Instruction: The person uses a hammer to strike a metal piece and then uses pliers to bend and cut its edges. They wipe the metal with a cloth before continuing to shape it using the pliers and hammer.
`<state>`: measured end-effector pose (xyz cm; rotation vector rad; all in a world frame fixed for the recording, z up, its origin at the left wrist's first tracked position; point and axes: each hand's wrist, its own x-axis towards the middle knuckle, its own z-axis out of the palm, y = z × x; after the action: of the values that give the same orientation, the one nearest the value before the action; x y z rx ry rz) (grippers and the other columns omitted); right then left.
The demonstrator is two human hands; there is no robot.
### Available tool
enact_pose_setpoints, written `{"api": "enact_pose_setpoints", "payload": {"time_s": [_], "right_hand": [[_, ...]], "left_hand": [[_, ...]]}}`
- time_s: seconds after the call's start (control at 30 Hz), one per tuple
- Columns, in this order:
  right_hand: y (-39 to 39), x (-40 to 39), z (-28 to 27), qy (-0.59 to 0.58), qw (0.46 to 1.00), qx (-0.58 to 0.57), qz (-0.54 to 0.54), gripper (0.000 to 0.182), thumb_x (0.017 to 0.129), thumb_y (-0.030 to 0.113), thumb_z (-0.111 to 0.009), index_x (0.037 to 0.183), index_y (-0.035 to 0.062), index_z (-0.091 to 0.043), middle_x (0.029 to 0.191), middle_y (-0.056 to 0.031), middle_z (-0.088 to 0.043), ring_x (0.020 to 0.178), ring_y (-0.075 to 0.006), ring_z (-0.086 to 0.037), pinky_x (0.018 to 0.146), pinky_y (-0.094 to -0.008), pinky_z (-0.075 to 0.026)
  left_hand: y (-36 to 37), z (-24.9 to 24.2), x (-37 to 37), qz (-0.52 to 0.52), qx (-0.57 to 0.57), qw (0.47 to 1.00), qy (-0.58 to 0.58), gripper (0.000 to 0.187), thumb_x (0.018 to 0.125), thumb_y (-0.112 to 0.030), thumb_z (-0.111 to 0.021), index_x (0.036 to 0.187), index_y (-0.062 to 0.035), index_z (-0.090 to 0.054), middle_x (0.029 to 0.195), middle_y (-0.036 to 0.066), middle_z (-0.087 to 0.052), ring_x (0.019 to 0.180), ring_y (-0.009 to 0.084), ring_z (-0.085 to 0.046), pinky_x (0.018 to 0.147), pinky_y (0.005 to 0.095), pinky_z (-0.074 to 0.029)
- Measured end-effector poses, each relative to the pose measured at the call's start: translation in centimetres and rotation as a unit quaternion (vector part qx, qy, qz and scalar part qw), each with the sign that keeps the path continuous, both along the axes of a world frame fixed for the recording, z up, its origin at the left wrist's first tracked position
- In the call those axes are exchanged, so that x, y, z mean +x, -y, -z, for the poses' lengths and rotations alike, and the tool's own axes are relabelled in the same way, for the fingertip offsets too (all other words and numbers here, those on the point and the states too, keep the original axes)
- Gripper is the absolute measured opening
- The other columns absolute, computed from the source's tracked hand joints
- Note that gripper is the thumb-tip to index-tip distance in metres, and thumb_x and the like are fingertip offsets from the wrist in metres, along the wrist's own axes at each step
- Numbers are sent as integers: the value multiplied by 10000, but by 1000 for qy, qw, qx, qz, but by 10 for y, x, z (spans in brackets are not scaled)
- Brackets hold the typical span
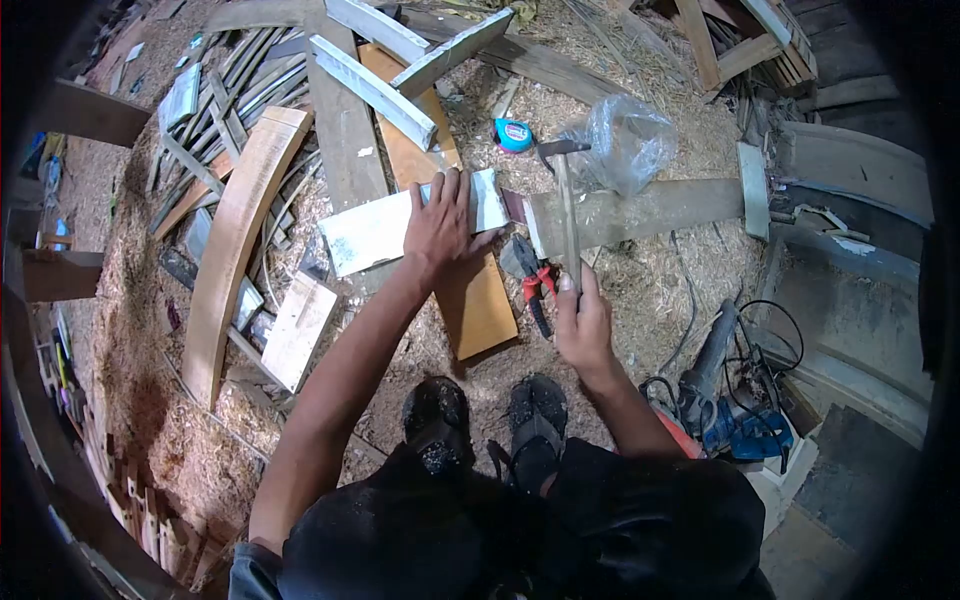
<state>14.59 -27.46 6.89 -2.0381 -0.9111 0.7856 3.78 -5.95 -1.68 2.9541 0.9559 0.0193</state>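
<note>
Through the head camera I observe two bare hands at work above a ground strewn with wood shavings (650,275). The left hand (435,218) lies palm down on the white-painted board (370,233), fingers spread and extended across its face; it is not wrapped around the piece. I find the board at the centre of the work area, lying crosswise over an orange-brown plank (478,315).

The right hand (583,325) has its fingers closed around the lower handle of a hammer (569,215). The handle points away from the wearer; the head, at the far end, appears near a blue tape measure (513,135) and just beside a clear plastic bag (635,145). I cannot tell whether the hammer head touches anything beneath it.

I note red-handled pliers (534,285) between the two hands, close to the right one. Beyond the left hand stand white-edged wooden pieces (375,92) set at angles to each other. A curved timber (232,255) lies to the left, near a heap of thin strips (240,85). On the right I record a blue power tool (750,433) with dark cabling.
</note>
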Motion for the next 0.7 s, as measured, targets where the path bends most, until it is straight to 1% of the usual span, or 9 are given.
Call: {"api": "enact_pose_setpoints", "payload": {"time_s": [0.03, 0.17, 0.3, 0.33, 0.43, 0.47, 0.57, 0.67, 0.7], "right_hand": [[0, 0, 2, -18, 1000, -7, 6, 367, 1031, 155, -434, 1357, -14, -421, 763, -208, -639, 708, -396, -675, 629, -438, -510], [14, -3, 45, 84, 989, 110, -52, 377, 1031, 161, -435, 1346, -43, -411, 933, -277, -642, 873, -452, -673, 701, -469, -515], [22, -16, 49, 41, 996, 82, 12, 402, 1024, 179, -458, 1357, -41, -409, 945, -298, -639, 879, -473, -663, 720, -489, -515], [24, -16, 61, 91, 992, 84, -10, 417, 1023, 184, -462, 1374, -34, -406, 948, -293, -643, 893, -475, -660, 735, -486, -517], [22, -11, 57, 35, 998, 10, -48, 417, 1021, 187, -468, 1381, -17, -415, 954, -280, -648, 909, -464, -662, 741, -477, -517], [23, -12, 52, -4, 999, -11, -33, 399, 1022, 186, -470, 1370, -7, -439, 959, -271, -653, 910, -452, -667, 751, -462, -521], [21, -19, 44, 35, 994, 97, -19, 336, 1030, 182, -458, 1303, -10, -497, 781, -200, -627, 677, -327, -658, 627, -415, -492], [19, -11, 23, -24, 999, -1, -49, 358, 1025, 153, -462, 1337, -20, -469, 905, -259, -647, 811, -422, -676, 675, -441, -512], [15, -10, 17, -14, 999, 19, -42, 359, 1024, 155, -464, 1333, -28, -469, 890, -256, -644, 793, -420, -673, 662, -440, -508]], "left_hand": [[-1, -1, 1, 0, 5, 1000, 6, 1037, 840, -760, -476, 1491, 30, -314, 1448, 191, -423, 1352, 321, -381, 1073, 583, -284], [-2, -5, 2, 2, -9, 1000, 2, 1009, 838, -729, -509, 1479, 30, -337, 1440, 188, -431, 1344, 313, -386, 1075, 573, -286], [-2, -3, -1, 14, 7, 1000, 18, 952, 835, -728, -512, 1413, 25, -435, 1374, 159, -463, 1292, 303, -410, 1048, 568, -298], [-5, -4, 0, 19, 15, 999, 26, 934, 836, -733, -504, 1383, 24, -477, 1347, 149, -475, 1273, 300, -417, 1038, 568, -301], [-13, -8, 1, 37, -43, 998, 3, 895, 833, -714, -554, 1352, 13, -507, 1311, 146, -511, 1249, 304, -459, 1005, 544, -360], [-15, -9, 0, 42, -63, 997, -3, 870, 837, -713, -553, 1319, 11, -530, 1293, 147, -522, 1235, 306, -474, 991, 531, -376], [-20, -25, -1, 59, -105, 993, -9, 817, 848, -714, -548, 1239, 3, -585, 1250, 149, -552, 1195, 315, -515, 952, 496, -418], [-22, -29, -1, 66, -115, 991, -3, 810, 847, -728, -540, 1208, -5, -606, 1234, 152, -564, 1173, 322, -535, 928, 483, -437], [-21, -29, -1, 62, -117, 991, -7, 817, 842, -736, -538, 1205, -7, -610, 1234, 152, -565, 1174, 321, -535, 927, 486, -437]]}}
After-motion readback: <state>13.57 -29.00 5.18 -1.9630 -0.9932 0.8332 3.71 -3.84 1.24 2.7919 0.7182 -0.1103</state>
